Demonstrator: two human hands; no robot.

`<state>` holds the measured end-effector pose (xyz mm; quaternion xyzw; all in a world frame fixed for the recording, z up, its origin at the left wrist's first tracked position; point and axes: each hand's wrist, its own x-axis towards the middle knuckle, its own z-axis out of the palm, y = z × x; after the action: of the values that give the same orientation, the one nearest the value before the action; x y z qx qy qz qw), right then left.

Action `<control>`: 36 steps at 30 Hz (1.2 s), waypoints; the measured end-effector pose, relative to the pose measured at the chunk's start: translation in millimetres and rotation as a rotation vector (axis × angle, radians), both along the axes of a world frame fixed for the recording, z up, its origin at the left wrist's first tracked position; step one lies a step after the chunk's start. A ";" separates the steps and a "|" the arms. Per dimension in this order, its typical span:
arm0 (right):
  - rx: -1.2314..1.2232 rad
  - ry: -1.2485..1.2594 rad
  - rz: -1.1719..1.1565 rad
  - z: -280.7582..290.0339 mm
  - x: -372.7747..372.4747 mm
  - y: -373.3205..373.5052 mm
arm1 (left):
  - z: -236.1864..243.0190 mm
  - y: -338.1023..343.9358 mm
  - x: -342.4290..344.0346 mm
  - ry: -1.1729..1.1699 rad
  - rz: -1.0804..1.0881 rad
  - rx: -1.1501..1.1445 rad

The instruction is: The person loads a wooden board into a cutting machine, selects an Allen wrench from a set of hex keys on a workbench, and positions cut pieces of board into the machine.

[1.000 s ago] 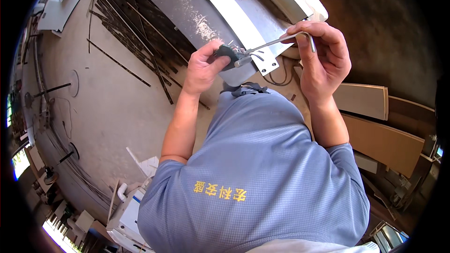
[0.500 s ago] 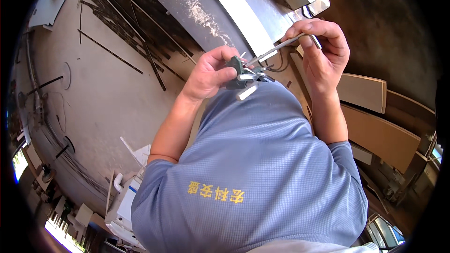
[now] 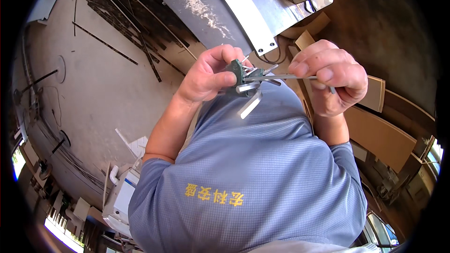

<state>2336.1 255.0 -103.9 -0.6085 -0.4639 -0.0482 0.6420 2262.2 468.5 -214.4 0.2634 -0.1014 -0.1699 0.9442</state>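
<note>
A metal machine table (image 3: 206,4) with one white panel (image 3: 243,14) lying on it fills the top of the view, a heap of dark offcut strips (image 3: 136,23) on the concrete floor (image 3: 84,89) to its left and at least three brown boards (image 3: 379,136) leaning at right. Below, over the person's grey shirt (image 3: 253,168), two hands work one hex-key set (image 3: 246,77) held in the air just above the chest. The left hand (image 3: 208,77) is closed around the green holder; the right hand (image 3: 333,82) pinches one long key (image 3: 276,78), which stands out level toward the right. The key appears swung out but not yet clear of the holder, so the picking-out looks about half done. At least four other keys fan loosely from the holder; the exact count is too small to tell.
</note>
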 end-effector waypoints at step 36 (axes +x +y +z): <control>-0.097 -0.116 -0.111 12.7 -9.1 11.1 | 10.7 24.2 6.4 -0.249 0.254 0.269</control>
<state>2327.1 266.1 -91.2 -0.6597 -0.4677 -0.0961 0.5803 2268.6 492.7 -203.7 0.4167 -0.1596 -0.0276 0.8945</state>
